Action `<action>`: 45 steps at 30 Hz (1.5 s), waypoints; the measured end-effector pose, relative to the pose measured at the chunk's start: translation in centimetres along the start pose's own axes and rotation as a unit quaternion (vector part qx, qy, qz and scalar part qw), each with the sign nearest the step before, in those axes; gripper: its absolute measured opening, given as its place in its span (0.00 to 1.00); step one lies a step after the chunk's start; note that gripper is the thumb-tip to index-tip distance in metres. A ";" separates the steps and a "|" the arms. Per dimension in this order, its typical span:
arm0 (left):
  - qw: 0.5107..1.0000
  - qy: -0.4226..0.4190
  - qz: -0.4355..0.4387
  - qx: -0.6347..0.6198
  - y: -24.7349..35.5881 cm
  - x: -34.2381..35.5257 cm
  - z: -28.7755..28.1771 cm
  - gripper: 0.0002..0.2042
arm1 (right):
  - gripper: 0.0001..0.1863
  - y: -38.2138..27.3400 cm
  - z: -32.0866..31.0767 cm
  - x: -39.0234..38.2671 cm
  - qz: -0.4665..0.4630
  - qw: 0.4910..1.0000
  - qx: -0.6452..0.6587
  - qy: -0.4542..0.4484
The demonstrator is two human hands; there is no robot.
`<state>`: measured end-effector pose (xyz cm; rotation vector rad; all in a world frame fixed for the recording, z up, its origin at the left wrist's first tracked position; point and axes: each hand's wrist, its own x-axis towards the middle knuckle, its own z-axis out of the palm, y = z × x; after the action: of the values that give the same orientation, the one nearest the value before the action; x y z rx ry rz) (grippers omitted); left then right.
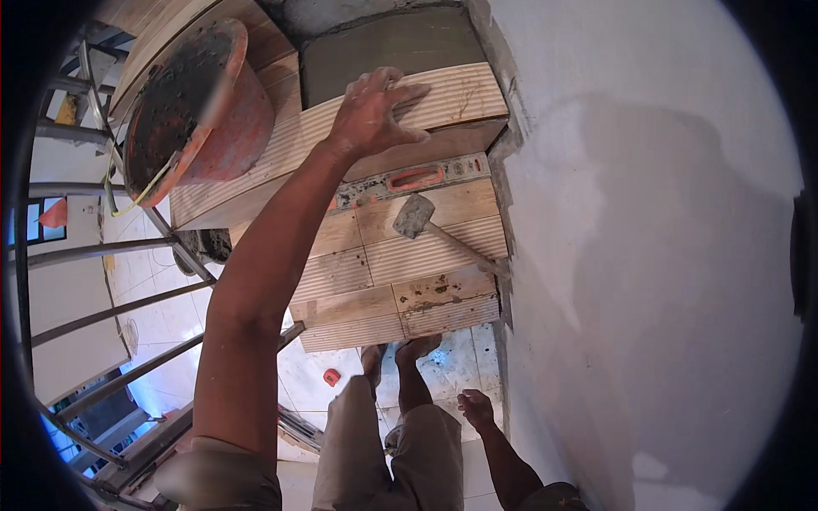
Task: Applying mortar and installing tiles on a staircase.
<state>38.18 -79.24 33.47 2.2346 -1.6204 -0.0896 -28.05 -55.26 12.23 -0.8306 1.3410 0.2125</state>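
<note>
My left hand is spread open on the upper stair tile, a wood-look piece with a ribbed front strip. Its fingers point toward the wet grey mortar bed behind the tile. Low beside the wall, my right hand hangs with loosely bent fingers and nothing visible in it. A spirit level lies along the tread below the tile. In front of it, a mallet with a mortar-smeared head rests on the step, its handle slanting toward the wall.
An orange mortar bucket stands tilted on the stairs at the left. Metal railing bars run along that side. A plain wall borders the right. On the tiled floor below lies a red tape measure, near my feet.
</note>
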 end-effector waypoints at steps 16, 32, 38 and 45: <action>0.999 0.010 -0.003 -0.041 -0.1 0.2 0.9 0.37 | 0.16 -0.7 -4.1 -0.8 0.019 0.999 -0.035 0.018; 0.995 -0.005 0.001 -0.098 -0.6 0.0 0.9 0.38 | 0.27 -18.6 5.0 2.9 -0.002 0.996 -0.085 0.016; 0.990 0.006 0.010 -0.140 -1.2 -0.5 1.3 0.39 | 0.23 -23.3 7.2 3.5 -0.005 0.993 -0.112 0.023; 0.989 0.017 0.006 -0.150 -1.3 -0.3 1.3 0.38 | 0.19 -26.0 9.2 4.3 -0.112 0.991 -0.057 0.040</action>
<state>38.86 -78.95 31.79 1.9877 -1.4915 -0.2728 -4.73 -69.09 18.85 -1.0885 1.3078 0.0810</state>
